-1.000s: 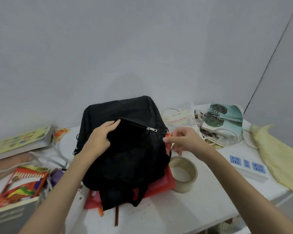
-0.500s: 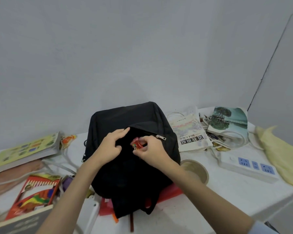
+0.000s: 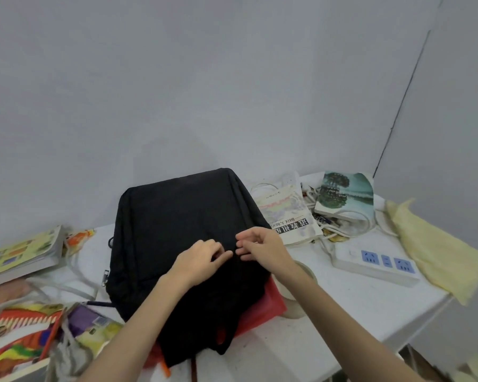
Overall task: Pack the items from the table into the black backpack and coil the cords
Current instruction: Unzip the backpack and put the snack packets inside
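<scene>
The black backpack (image 3: 182,216) lies flat in the middle of the white table (image 3: 342,307). Both hands meet on its front panel. My left hand (image 3: 202,260) rests there with thumb and fingers curled, pinching the fabric. My right hand (image 3: 260,245) hovers just right of it, fingers loosely bent and holding nothing. The small red item is out of sight, and the pocket opening no longer shows. A white power strip (image 3: 375,261) with blue sockets lies to the right. Its white cord (image 3: 351,216) is piled by the books.
A red folder (image 3: 271,304) and a tape roll (image 3: 304,271) poke out from under the backpack's right side. Two books (image 3: 287,213) lie behind the strip and a yellow cloth (image 3: 431,244) hangs over the right edge. At left are a book (image 3: 20,255), a pencil box (image 3: 20,332) and grey cords (image 3: 75,274).
My right hand carried the small red item from the right to the backpack pocket, and the item is gone from view. The pocket opening has closed over and both hands sit lower on the front.
</scene>
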Action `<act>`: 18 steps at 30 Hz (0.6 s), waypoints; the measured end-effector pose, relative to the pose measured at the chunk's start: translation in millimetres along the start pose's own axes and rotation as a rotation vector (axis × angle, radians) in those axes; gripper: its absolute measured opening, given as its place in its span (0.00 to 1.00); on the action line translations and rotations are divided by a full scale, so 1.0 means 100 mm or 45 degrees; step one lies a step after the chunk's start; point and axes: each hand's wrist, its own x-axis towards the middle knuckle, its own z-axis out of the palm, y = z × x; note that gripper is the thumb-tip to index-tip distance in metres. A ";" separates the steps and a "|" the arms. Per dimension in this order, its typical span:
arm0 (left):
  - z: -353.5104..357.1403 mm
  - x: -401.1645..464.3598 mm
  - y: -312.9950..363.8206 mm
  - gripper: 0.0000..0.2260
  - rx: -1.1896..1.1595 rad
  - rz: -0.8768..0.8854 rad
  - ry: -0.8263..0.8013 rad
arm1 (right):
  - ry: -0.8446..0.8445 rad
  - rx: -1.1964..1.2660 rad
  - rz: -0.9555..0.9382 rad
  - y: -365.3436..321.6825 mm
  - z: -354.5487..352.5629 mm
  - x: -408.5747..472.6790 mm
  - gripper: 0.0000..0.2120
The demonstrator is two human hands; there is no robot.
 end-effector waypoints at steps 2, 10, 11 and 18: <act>-0.04 0.08 -0.07 0.14 0.035 -0.069 -0.128 | -0.005 0.058 0.004 -0.01 -0.06 0.01 0.11; -0.21 0.51 0.80 0.10 -0.135 0.051 0.499 | 0.228 -0.060 -0.127 0.09 -1.38 0.23 0.12; -0.16 0.59 0.97 0.13 -0.180 0.102 0.510 | 0.336 -0.071 -0.106 0.15 -1.66 0.30 0.12; 0.36 1.11 1.65 0.41 -0.107 0.084 0.163 | 0.696 -0.231 0.262 0.84 -2.97 0.92 0.16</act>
